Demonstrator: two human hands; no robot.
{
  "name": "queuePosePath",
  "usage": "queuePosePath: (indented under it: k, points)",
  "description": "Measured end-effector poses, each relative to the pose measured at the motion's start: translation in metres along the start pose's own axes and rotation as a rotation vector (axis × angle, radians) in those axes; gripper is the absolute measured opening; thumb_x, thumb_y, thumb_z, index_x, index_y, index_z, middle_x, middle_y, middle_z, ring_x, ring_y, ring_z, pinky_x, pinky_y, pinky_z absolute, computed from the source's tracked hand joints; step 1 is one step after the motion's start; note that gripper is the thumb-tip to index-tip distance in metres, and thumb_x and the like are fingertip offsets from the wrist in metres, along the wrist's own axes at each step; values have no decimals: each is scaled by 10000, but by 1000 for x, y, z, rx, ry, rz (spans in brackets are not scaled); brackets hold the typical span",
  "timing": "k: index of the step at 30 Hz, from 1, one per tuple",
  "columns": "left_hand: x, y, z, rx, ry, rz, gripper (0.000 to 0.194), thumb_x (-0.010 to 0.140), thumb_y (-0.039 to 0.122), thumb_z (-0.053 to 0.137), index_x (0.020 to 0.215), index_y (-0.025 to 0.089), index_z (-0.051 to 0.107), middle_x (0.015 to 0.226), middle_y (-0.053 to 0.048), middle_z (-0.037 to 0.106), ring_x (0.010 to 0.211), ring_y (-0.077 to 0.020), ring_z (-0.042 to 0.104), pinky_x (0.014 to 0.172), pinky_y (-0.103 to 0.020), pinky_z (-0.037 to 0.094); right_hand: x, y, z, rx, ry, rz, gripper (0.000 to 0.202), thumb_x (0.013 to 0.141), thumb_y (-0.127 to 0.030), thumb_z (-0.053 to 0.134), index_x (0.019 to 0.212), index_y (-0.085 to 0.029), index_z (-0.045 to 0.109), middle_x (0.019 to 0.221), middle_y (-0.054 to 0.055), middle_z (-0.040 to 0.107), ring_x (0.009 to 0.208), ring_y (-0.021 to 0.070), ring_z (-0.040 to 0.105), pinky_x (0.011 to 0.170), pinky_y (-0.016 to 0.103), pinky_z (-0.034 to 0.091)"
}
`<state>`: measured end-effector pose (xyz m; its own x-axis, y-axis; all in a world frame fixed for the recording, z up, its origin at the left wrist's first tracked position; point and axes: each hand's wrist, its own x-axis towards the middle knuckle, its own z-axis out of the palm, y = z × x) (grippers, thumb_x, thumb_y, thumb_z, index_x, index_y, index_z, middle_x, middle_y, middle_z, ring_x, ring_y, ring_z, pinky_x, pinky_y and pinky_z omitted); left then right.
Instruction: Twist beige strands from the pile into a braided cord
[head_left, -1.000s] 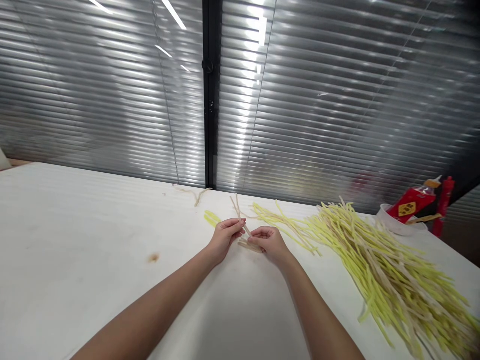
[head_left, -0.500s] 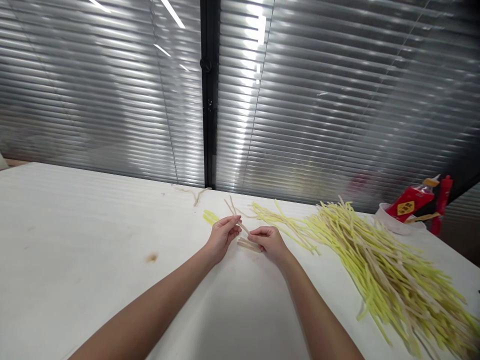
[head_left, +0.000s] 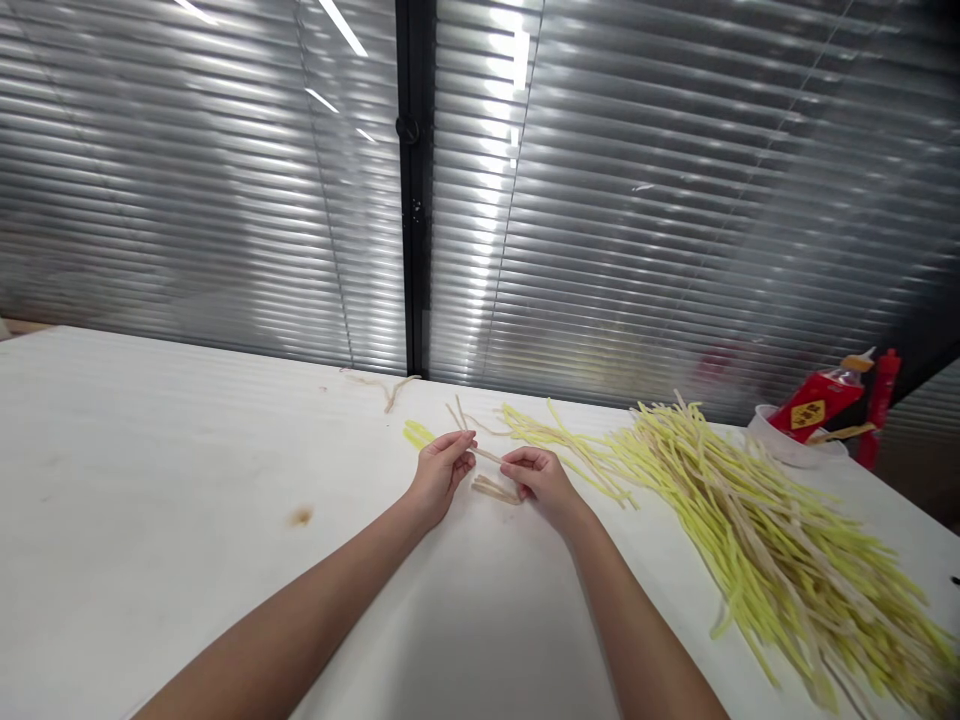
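A thin beige pipe cleaner [head_left: 488, 456] is stretched between my two hands, just above the white table [head_left: 225, 560]. My left hand [head_left: 439, 478] pinches it at one end, and other beige ends stick up past the fingertips. At the opposite end the thumb and fingers of my right hand [head_left: 544, 482] are closed on it. Below the gap between the hands lie several short folded beige pieces [head_left: 495, 489], partly by the right fingers. Beside my left hand rests a looped yellow piece [head_left: 417, 433].
A large pile of yellow and beige pipe cleaners [head_left: 750, 530] spreads over the table's right side. Behind it, a red bottle [head_left: 817, 402] leans in a clear plastic bowl [head_left: 780, 445], near a red tube [head_left: 883, 395]. Loose beige strands [head_left: 390, 393] lie by the blinds [head_left: 600, 250].
The pipe cleaner between my hands has gone from slanting to nearly level and straighter. The hands have drawn slightly apart, both still gripping it.
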<state>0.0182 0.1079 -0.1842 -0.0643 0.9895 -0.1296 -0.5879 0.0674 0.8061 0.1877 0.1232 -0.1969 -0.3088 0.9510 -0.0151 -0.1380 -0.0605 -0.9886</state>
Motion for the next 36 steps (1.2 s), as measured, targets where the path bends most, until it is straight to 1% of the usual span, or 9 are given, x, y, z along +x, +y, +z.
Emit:
queuePosePath:
  k: [3,7,12,15,18,21,26,32,36]
  points:
    - [0,-1,1,40,2,6,262,613,314,770,782,133,682,740,-7,599,575,-52,496,618,-207,413,0,-2,-1,32,13,-3,267,600,-350,760,731,-154,635,563,-43,547,375,42,403,373,191,276]
    - [-1,-4,2,150,-28,39,261,614,337,760,764,134,694,712,-12,594,582,-70,481,624,-223,394,2,0,-3,66,43,-16,294,623,-384,745,771,-164,619,493,-65,487,381,55,409,387,193,320]
    - [-2,-8,2,426,-154,129,287,680,417,683,674,131,678,571,-2,541,576,-105,458,577,-230,334,5,2,-5,133,49,-39,294,649,-403,729,764,-174,585,453,-63,478,363,66,401,376,199,319]
    - [-5,-9,2,573,-227,151,328,713,460,628,697,137,685,540,5,518,559,-118,444,560,-236,312,5,2,-4,136,57,-57,293,649,-409,726,740,-175,575,454,-55,489,365,69,409,378,201,323]
    - [-8,-8,3,662,-303,161,332,734,462,593,722,146,693,557,3,528,567,-127,444,568,-238,315,5,3,-4,129,78,-75,300,637,-412,735,720,-170,578,459,-50,496,373,69,409,387,205,336]
    - [-11,-6,5,732,-358,185,340,752,453,563,673,142,676,555,4,513,569,-125,428,566,-234,313,5,4,-3,127,93,-81,297,646,-406,734,720,-173,566,455,-51,504,372,69,412,390,201,327]
    - [-14,-2,9,796,-435,203,330,789,414,509,644,144,631,547,15,460,561,-115,386,547,-228,301,5,4,-1,107,118,-103,311,656,-424,722,724,-175,547,440,-62,480,349,64,404,367,193,279]
    - [-13,-1,7,879,-459,227,354,789,432,483,573,156,537,537,21,418,552,-113,356,545,-233,291,8,7,3,103,199,-142,345,625,-452,733,730,-174,559,555,-43,533,367,59,425,367,200,311]
    - [-12,-3,5,898,-461,230,338,779,418,489,565,161,534,538,21,426,557,-118,366,554,-237,300,8,9,4,102,224,-147,333,634,-448,729,750,-176,575,530,-45,528,368,71,440,369,205,338]
